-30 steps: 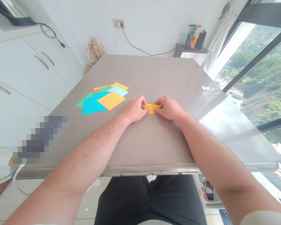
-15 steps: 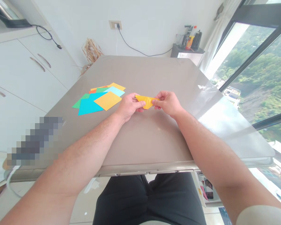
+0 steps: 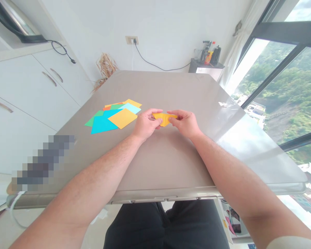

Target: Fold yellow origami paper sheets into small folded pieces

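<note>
Between my hands is a small piece of folded yellow origami paper, wide along its top and narrower below, with a crease down its middle. My left hand grips its left end, thumb on the near face and fingers behind. At the right end, my right hand pinches it the same way, its index finger along the top edge. Fingertips behind the paper are partly hidden. Left of my hands lie loose square sheets in several colours, among them an orange-yellow sheet and a blue sheet.
The beige table spreads under my forearms. A blurred-out dark object with a white cable lies at its left edge. Bottles stand on a small cabinet beyond the far right corner. A window is on the right.
The camera has tilted up slightly, so everything sits lower in view. My right index finger now lies along the paper's top edge, and both hands still hold the paper.
</note>
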### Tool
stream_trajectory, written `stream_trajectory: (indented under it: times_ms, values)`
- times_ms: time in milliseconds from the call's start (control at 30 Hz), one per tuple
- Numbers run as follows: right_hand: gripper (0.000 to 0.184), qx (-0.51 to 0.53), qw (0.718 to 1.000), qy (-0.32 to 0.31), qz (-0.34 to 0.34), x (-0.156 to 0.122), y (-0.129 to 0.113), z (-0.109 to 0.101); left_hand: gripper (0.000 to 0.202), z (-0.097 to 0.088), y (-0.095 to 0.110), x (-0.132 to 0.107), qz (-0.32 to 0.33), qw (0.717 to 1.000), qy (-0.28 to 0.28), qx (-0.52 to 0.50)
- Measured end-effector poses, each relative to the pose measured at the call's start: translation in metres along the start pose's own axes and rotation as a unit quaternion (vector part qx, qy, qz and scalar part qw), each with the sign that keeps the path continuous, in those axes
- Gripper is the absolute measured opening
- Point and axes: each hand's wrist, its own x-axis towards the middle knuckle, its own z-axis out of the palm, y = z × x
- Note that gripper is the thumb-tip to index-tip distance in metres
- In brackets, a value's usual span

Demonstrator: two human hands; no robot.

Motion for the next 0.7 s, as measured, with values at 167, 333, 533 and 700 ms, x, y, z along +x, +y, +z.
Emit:
stream_trajectory:
  times_ms: [167, 333, 533, 700]
  values:
    - [0.031, 0.011, 1.000, 0.001, 0.002, -0.0002, 0.0012, 0.0002, 0.037, 0.0014, -0.0031, 0.0001, 0.006, 1.000, 0.012, 0.015]
    - [0.030, 0.018, 1.000, 0.001, 0.003, -0.0007, 0.0022, 0.0000, 0.033, 0.0023, -0.0009, -0.0005, 0.008, 1.000, 0.013, 0.024]
    - [0.025, 0.028, 1.000, -0.004, 0.000, -0.0030, -0.0017, -0.0011, 0.030, 0.0026, 0.0018, -0.0012, 0.004, 1.000, 0.008, -0.004]
    - [0.026, 0.028, 1.000, -0.010, 0.001, -0.0034, -0.0022, -0.0020, 0.027, 0.0024, 0.0033, -0.0024, 0.004, 1.000, 0.012, -0.009]
